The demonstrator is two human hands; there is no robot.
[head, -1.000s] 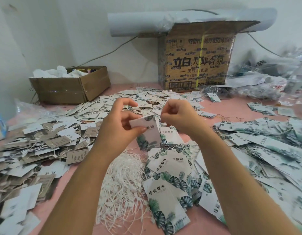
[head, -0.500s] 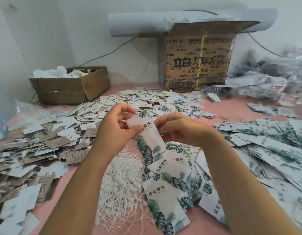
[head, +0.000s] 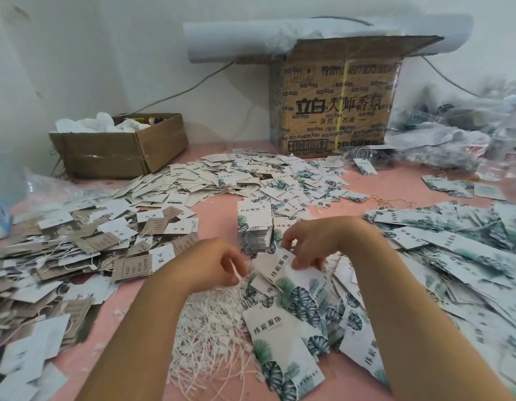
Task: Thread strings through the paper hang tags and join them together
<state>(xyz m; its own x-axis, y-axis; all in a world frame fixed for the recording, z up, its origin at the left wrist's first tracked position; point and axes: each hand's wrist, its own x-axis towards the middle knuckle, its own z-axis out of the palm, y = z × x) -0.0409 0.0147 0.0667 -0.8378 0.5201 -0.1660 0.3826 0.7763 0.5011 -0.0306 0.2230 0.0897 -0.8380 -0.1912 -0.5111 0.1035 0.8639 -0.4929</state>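
Note:
My left hand point(head: 215, 263) is curled low over the heap of white strings point(head: 213, 334), its fingertips pinching a thin strand at the heap's top edge. My right hand point(head: 311, 244) rests just to the right, with thumb and fingers gripping the upper end of a leaf-print hang tag point(head: 280, 266) that lies on the loose leaf-print tags point(head: 283, 345) in front of me. A neat stack of the same tags point(head: 254, 224) stands just beyond my hands.
Brown and white tags with strings point(head: 77, 256) are heaped at the left, more leaf tags point(head: 459, 244) at the right and scattered ones point(head: 251, 178) farther back. A low cardboard box point(head: 120, 151) and a tall printed carton point(head: 335, 111) stand against the wall. The table point(head: 216, 215) is pink.
Both hands have dropped from mid-air down to the table. The left hand has let go of the raised tag and gone to the strings; the right now grips a tag on the pile.

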